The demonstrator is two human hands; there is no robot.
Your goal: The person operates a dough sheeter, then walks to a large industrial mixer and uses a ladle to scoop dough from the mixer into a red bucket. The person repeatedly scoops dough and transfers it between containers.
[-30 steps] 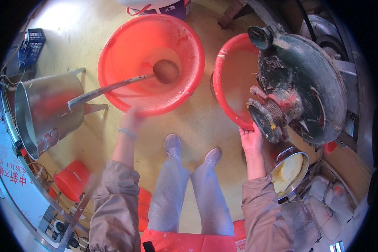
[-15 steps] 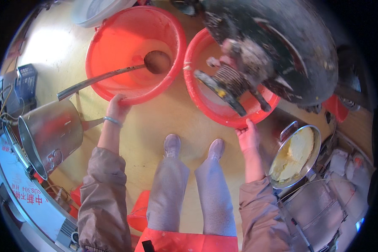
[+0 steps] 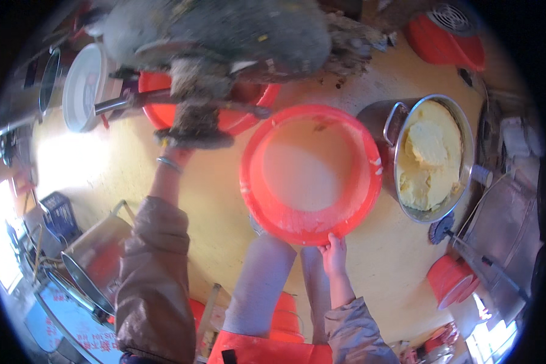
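My right hand (image 3: 333,250) grips the near rim of a red basin (image 3: 370,200) that holds a pale liquid. The basin is in front of my legs. My left hand (image 3: 179,158) reaches toward a second red basin (image 3: 158,113), farther off to the left. A dark, dirty, rounded metal thing (image 3: 218,36) with a stubby lower part hangs over that basin and hides my left fingers. The handle of a ladle (image 3: 118,104) sticks out past the second basin's left side.
To the right stands a metal pot (image 3: 469,182) with a yellow, doughy mass (image 3: 431,148). A lying steel pot (image 3: 100,252) is at left, near a dark blue crate (image 3: 59,215). A white tub (image 3: 82,91) and red buckets (image 3: 452,284) are around the yellowish floor (image 3: 224,200).
The basin in my right hand has come closer, in front of my legs. My view has turned to the right. The dark metal thing now covers the left basin and my left fingers.
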